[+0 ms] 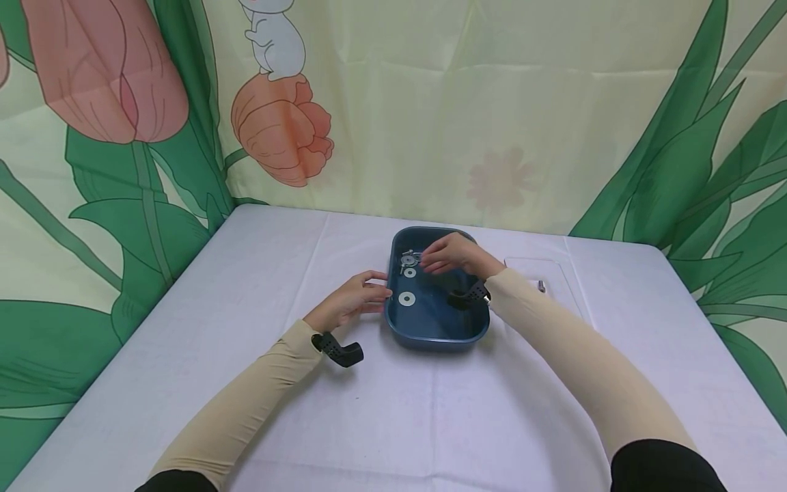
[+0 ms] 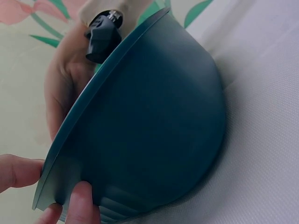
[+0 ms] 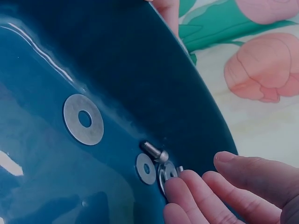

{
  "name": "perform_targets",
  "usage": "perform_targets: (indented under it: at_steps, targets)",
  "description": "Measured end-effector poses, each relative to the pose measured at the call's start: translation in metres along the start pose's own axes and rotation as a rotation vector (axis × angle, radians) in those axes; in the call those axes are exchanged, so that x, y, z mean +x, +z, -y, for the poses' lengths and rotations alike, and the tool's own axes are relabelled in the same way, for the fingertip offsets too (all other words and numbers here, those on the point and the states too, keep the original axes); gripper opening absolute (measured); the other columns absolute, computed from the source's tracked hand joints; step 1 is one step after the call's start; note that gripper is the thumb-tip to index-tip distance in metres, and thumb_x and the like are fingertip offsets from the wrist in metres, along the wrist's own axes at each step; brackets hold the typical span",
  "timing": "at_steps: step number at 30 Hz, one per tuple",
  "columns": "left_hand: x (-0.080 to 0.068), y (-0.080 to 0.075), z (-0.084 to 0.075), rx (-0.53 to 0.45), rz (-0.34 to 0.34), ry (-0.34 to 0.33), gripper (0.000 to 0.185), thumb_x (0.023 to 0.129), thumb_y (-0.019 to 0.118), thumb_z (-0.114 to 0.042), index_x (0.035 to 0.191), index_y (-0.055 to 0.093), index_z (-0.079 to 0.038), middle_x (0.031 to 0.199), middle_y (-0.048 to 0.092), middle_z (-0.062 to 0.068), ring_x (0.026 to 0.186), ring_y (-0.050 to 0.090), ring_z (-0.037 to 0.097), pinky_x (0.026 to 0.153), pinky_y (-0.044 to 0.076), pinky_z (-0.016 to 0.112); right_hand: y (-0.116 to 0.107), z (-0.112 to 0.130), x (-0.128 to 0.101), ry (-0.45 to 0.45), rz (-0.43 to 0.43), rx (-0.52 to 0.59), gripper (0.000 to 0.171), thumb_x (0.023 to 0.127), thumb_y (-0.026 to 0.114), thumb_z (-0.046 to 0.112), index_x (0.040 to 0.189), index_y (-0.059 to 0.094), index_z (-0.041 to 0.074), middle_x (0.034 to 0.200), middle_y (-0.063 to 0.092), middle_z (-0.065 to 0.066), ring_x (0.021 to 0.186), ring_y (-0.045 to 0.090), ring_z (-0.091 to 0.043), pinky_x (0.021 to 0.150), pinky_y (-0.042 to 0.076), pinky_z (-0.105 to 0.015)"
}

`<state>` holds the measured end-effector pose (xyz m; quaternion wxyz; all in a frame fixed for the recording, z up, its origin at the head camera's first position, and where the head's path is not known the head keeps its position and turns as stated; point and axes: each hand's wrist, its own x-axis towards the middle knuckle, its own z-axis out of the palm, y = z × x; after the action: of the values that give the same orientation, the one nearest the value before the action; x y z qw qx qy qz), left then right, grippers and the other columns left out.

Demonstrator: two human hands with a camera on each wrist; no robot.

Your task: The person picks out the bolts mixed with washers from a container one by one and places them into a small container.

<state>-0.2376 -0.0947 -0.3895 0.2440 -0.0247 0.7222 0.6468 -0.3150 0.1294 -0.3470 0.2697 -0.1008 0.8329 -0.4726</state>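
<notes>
A dark blue plastic bin (image 1: 443, 321) stands on the white table. My left hand (image 1: 356, 298) touches the bin's left side; in the left wrist view its fingertips (image 2: 81, 196) rest against the rim and outer wall. Over the far left part of the bin is my right hand (image 1: 451, 254), thumb apart from the fingers, with nothing seen held. Beside its fingertips a bolt (image 3: 153, 151), a small washer (image 3: 145, 169) and another washer partly hidden by the fingers lie in a group. A large washer (image 3: 84, 119) lies apart on the bin floor.
To the right of the bin, partly behind the right forearm, is a thin clear rectangular outline, perhaps a sheet or tray. A small metal piece (image 1: 541, 286) lies within it. A flower-printed curtain (image 1: 418, 137) hangs behind the table (image 1: 381, 417).
</notes>
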Motion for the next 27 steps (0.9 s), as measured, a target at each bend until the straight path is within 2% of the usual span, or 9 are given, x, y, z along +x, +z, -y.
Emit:
perform_targets:
  at_steps: [14, 27]
  targets:
    - [-0.001, 0.001, -0.001, 0.016, -0.011, -0.004, 0.051, 0.092, 0.058, -0.011, 0.138, 0.037, -0.007, 0.131, 0.052, 0.019, 0.117, 0.056, 0.029, 0.099, 0.049, 0.039, 0.012, -0.001, 0.012, 0.005, -0.018, -0.013, 0.031, 0.093, 0.057, 0.010, 0.118, 0.060, -0.008, 0.117, 0.063, -0.026, 0.100, 0.067, -0.029, 0.090, 0.054, -0.039]
    - [0.001, -0.001, 0.000, 0.002, 0.004, -0.002, 0.051, 0.092, 0.057, -0.010, 0.139, 0.036, -0.006, 0.131, 0.051, 0.020, 0.117, 0.055, 0.028, 0.100, 0.048, 0.040, 0.022, -0.005, 0.030, 0.073, -0.041, 0.016, 0.029, 0.093, 0.058, 0.013, 0.116, 0.063, -0.005, 0.115, 0.065, -0.022, 0.100, 0.067, -0.028, 0.087, 0.055, -0.034]
